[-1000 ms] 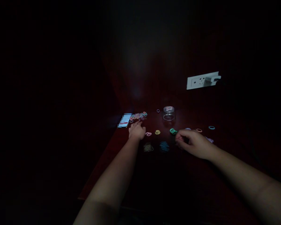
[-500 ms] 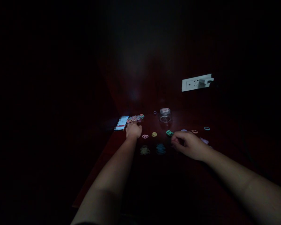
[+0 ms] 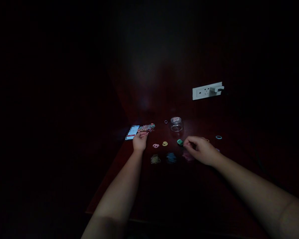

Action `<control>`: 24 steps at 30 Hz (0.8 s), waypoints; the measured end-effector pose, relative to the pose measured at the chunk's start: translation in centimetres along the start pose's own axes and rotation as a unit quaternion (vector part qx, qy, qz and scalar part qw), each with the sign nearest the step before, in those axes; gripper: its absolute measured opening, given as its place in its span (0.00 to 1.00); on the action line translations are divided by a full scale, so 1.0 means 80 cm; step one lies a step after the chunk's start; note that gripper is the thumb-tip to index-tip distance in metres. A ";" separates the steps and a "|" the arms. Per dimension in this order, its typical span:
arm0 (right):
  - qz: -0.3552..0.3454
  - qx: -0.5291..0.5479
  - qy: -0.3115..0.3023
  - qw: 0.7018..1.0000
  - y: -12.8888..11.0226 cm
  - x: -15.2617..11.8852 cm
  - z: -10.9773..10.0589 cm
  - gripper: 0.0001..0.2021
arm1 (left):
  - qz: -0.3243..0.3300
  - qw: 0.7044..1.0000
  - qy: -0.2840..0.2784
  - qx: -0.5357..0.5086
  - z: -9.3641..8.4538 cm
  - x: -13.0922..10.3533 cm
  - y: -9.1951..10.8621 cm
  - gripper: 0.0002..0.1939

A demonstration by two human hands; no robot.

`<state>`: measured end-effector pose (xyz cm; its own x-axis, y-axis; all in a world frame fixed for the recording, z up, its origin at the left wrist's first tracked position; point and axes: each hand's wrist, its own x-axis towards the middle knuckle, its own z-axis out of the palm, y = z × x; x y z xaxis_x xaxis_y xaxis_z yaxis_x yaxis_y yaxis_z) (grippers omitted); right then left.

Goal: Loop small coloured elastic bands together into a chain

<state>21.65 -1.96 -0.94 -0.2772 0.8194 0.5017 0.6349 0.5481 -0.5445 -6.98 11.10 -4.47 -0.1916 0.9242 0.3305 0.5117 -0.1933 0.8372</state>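
Note:
My left hand (image 3: 140, 142) is at the near edge of a mixed pile of small coloured hair ties (image 3: 147, 127), its fingers pinched together; what they hold, if anything, is too small to make out. My right hand (image 3: 201, 150) is also closed in a pinch, just right of the green hair ties (image 3: 180, 142); its fingertips' contents cannot be made out. Beneath it lies a pink bunch (image 3: 188, 156), partly covered. Pink ties (image 3: 155, 145) and yellow ties (image 3: 164, 143) lie between my hands. Nearer me are a pale yellowish bunch (image 3: 155, 159) and a blue bunch (image 3: 171, 158).
A clear jar (image 3: 176, 126) with pinkish things on top stands at the back. A lit phone (image 3: 132, 132) lies left of the pile. Single purple (image 3: 165, 121) and teal (image 3: 218, 137) ties lie apart. A wall socket (image 3: 206, 91) holds a plug. The room is dark.
My left hand has drawn back slightly from the pile and turned, its pinched fingers now showing. My right hand has shifted slightly, uncovering the pink bunch. The view has moved a little.

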 end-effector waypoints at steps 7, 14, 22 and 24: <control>-0.020 0.004 0.017 1.000 -0.003 0.000 0.002 0.04 | 0.053 0.985 -0.096 -0.130 0.021 -0.077 0.068 0.12; -0.057 0.030 -0.003 0.998 -0.013 -0.002 0.001 0.05 | 0.221 0.951 -0.189 -0.101 0.019 -0.130 0.112 0.06; -0.014 0.072 -0.007 0.997 -0.011 -0.006 0.006 0.07 | 0.282 0.934 -0.217 -0.015 0.014 -0.128 0.114 0.06; -0.017 0.062 -0.008 0.998 -0.010 -0.005 0.005 0.05 | 0.287 0.933 -0.216 0.004 0.015 -0.128 0.114 0.06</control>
<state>20.97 -2.70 -0.98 -0.3092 0.8015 0.5119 0.5301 0.5922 -0.6069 0.67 0.27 -0.74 0.4697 0.7167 0.5155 0.4330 -0.6959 0.5729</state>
